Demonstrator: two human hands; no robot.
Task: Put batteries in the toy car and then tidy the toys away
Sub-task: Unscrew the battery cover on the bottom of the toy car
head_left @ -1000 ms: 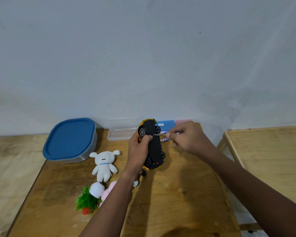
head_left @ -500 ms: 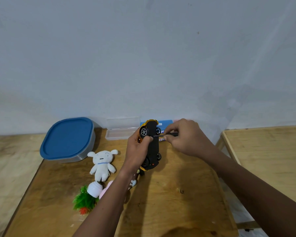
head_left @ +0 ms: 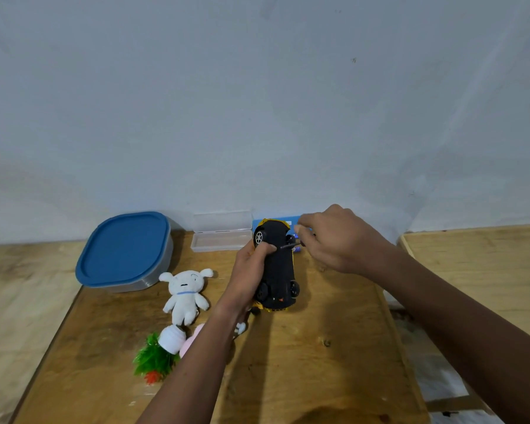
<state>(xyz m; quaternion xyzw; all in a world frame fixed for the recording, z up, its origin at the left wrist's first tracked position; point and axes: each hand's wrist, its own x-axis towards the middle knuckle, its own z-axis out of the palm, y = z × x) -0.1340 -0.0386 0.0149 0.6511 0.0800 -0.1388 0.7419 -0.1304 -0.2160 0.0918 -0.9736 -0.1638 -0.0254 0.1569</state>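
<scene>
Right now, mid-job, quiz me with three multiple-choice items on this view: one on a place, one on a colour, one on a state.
1. Where does the plush dog lie?
A. left of the car
B. on the tub
C. right of the car

2. What colour is the tub's lid?
A. red
B. blue
C. yellow

3. How is the car held?
A. wheels down on the table
B. underside up in the left hand
C. inside the tub

Key: 1 A, the dog lies on the table left of the car. 2 B, the lid is blue. 3 B, the black underside faces the camera while the right hand sets a screwdriver against it.
</scene>
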